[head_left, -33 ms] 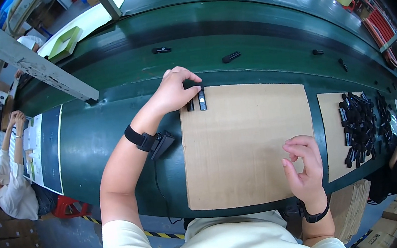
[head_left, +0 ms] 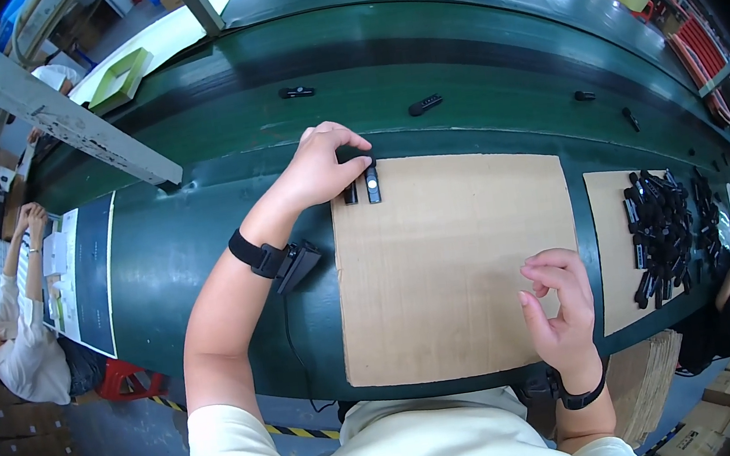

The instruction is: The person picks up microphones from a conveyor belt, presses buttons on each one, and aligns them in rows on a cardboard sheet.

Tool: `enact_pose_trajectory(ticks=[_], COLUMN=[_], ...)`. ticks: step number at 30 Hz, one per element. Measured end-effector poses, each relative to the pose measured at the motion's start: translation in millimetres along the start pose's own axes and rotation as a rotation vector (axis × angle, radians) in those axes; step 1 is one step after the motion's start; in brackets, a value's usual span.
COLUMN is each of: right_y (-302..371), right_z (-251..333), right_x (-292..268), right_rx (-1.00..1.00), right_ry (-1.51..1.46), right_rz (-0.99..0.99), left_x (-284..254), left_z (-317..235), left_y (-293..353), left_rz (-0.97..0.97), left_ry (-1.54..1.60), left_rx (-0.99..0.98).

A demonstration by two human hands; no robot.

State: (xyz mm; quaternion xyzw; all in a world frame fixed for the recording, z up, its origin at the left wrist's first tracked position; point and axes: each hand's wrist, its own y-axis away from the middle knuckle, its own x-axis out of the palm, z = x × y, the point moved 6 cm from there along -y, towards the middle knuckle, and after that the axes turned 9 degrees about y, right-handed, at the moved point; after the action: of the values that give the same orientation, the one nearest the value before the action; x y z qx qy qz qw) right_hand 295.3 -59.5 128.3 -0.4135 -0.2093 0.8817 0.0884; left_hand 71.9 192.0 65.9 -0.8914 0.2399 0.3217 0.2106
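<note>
My left hand [head_left: 326, 166] is at the far left corner of a cardboard sheet [head_left: 463, 280], fingers curled. Its thumb and forefinger close about the far end of a small black stick-shaped device [head_left: 373, 187] with a pale round spot. A second black stick [head_left: 350, 194] lies left of it, partly under my hand. Over the near right part of the sheet, my right hand [head_left: 564, 308] hovers with half-bent fingers apart and nothing in them.
Several similar black devices lie across the green bench, one being a far black stick [head_left: 426, 105]. At right, a pile of black devices [head_left: 659, 228] covers a smaller cardboard. A grey post [head_left: 79, 126] stands far left. Seated people flank both sides, including a person in white [head_left: 30, 356].
</note>
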Motion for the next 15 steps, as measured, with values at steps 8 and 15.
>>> enact_pose_trajectory(ticks=[8,15], right_y=[1,9], right_z=[-6,-17], right_x=[-6,-13], right_rx=[-0.002,0.090], right_ry=[0.029,0.070], right_rz=[-0.009,-0.037], left_x=[-46,-74], left_z=[86,156], left_y=[-35,-60], left_rz=[-0.168,-0.341], left_ry=[-0.022,-0.384], left_rx=[-0.158,-0.238])
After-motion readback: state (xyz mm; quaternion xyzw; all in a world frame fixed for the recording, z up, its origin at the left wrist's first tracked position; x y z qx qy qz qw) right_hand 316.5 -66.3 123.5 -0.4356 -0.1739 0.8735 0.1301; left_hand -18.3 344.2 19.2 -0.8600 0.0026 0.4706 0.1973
